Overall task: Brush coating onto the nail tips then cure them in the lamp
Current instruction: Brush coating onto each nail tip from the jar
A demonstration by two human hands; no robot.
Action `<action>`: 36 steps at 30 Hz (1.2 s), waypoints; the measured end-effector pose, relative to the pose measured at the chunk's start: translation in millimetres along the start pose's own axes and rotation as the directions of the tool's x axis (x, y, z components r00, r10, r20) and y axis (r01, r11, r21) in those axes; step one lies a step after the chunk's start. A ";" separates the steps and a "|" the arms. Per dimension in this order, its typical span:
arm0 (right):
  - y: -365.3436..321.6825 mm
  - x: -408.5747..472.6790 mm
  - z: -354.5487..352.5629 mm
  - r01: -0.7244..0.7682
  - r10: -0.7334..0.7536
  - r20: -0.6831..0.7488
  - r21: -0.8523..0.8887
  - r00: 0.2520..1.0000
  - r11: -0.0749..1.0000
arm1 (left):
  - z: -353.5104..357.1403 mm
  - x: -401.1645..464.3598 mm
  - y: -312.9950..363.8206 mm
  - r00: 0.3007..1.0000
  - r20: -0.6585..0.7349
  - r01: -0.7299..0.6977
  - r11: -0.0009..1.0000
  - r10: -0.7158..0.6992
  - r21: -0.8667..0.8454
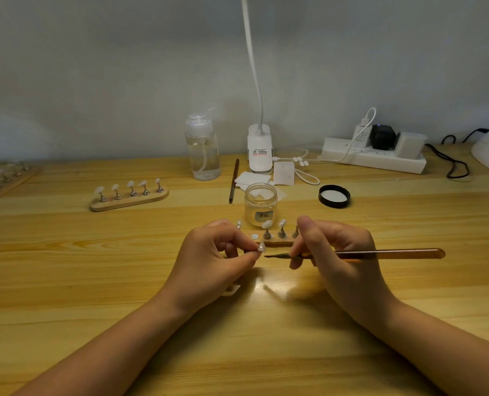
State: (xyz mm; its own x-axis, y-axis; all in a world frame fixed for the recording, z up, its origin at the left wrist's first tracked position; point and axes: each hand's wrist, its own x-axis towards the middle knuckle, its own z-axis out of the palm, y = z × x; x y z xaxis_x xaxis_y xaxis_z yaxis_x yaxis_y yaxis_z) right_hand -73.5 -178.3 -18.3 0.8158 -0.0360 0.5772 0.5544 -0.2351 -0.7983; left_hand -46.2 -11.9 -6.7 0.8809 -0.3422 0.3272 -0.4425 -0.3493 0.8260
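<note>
The left hand (pixel 214 252) pinched a small pale nail tip (pixel 261 247) in its fingers; the right hand's (pixel 334 250) fingers pinched a slim amber-handled brush (pixel 386 254) above the wooden counter (pixel 94 267).

A pale grey wall (pixel 123 67) stands plain behind a wooden table (pixel 66 267) of light, knotty planks; glare shines on the varnish near the middle; the far corners look dim, perhaps shadowed.
</note>
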 end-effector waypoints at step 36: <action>1.5 -2.1 -2.5 -0.003 0.003 -0.002 -0.043 1.000 0.999 | 0.5 1.6 0.0 1.000 0.001 -0.001 1.000 0.001 -0.007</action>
State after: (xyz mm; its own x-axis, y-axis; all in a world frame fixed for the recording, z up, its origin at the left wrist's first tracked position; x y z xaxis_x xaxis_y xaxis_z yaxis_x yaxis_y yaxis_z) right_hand -74.7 -181.0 -20.3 0.8172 -0.0390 0.5751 0.5442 -0.2764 -0.7921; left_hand -44.9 -12.9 -6.4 0.8803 -0.3432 0.3274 -0.4420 -0.3432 0.8288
